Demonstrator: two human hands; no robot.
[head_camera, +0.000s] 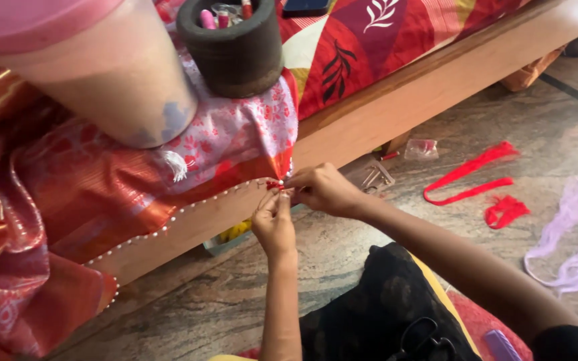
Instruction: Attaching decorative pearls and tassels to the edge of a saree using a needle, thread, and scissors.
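Cloth (88,194) hung over bed edge (396,107), beaded hem running down-left. Both hands met at hem's right end by the edge: left hand (274,224) below, right hand (322,189) just right. Pot (232,47) sat on cloth atop bed. Ribbon scraps (476,180) lay on floor (342,254), right of hands, w/ scissors (376,176) near the edge between.

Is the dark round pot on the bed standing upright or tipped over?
Upright. The dark pot stands on its base on the flowered cloth, its open mouth faces up, and small thread spools sit inside.
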